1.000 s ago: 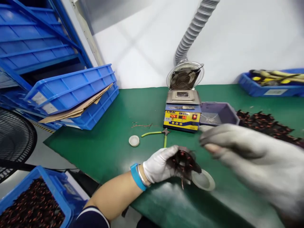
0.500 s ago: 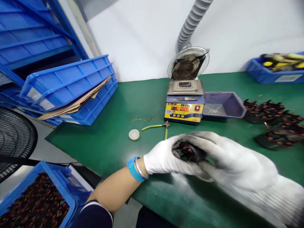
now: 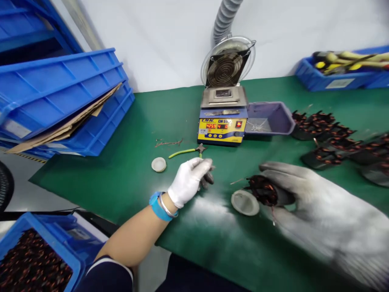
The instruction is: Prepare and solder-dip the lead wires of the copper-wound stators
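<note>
Now the right hand (image 3: 316, 207), in a grey-white knit glove, has its grip wrapped around a wound coil part (image 3: 263, 190) — a dark, roundish body ringed with copper-red windings and black teeth. It sits low over the green surface (image 3: 136, 178), just right of a flat white lid (image 3: 244, 202) and close to touching it. The part lies on its side, long axis running roughly left to right, with the wound end facing left toward the lid and the other end buried in the gloved palm. A thin wire lead (image 3: 238, 181) pokes out leftward from it, and another strand hangs down below the fingers.

The left hand (image 3: 189, 181), in a white glove with a blue wristband (image 3: 158, 207), rests on the surface with its grip curled loosely around something small and dark at the fingertips; what it is, I cannot tell. Just beyond it lie green-handled cutters (image 3: 188, 151) and a second small white cap (image 3: 159, 164).

Further back stands a yellow-and-blue solder pot (image 3: 221, 123) with red digits lit, a grey tray (image 3: 269, 118) beside it. More wound coils (image 3: 326, 132) are strewn to the right.
</note>
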A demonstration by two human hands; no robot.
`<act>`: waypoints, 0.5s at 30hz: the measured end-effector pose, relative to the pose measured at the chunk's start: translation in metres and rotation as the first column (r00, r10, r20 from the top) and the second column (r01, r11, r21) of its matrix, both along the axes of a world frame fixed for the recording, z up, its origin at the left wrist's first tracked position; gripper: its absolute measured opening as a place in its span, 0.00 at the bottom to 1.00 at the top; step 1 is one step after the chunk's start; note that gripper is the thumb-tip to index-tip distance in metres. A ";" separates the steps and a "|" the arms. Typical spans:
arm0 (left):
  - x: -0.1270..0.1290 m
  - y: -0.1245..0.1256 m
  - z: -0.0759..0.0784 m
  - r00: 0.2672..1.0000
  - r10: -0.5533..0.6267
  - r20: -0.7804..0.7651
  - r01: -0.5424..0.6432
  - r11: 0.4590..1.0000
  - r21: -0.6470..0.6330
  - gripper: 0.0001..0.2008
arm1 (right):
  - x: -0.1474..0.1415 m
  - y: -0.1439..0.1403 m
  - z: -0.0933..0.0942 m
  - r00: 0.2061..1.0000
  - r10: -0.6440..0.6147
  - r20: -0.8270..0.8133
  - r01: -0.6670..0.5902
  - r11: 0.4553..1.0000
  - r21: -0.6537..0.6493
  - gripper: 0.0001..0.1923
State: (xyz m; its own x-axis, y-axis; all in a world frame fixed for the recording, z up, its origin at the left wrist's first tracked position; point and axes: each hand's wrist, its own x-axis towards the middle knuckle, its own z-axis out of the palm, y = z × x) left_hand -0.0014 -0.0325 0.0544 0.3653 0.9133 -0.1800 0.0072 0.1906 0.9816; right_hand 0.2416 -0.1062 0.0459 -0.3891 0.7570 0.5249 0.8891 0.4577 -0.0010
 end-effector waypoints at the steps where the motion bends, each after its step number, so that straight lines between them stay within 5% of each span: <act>1: 0.004 0.000 -0.005 1.000 -0.014 -0.014 0.014 1.000 -0.013 0.22 | 0.004 -0.007 -0.004 0.999 0.004 0.036 -0.004 1.000 0.000 0.20; 7: 0.018 -0.003 -0.026 0.996 -0.081 -0.035 0.074 0.985 -0.155 0.17 | 0.024 -0.033 -0.017 0.969 -0.024 0.244 0.055 0.991 -0.123 0.21; 15: 0.020 -0.003 -0.031 0.996 -0.090 0.021 0.092 0.990 -0.109 0.19 | 0.014 -0.023 -0.013 0.941 0.108 0.320 -0.043 0.978 -0.204 0.18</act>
State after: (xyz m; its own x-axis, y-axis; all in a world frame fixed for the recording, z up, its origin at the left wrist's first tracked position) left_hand 0.0184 -0.0353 0.0232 0.4493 0.8514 -0.2705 0.0135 0.2963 0.9550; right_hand 0.2557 -0.1291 0.0326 -0.5748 0.7918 0.2063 0.8174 0.5439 0.1900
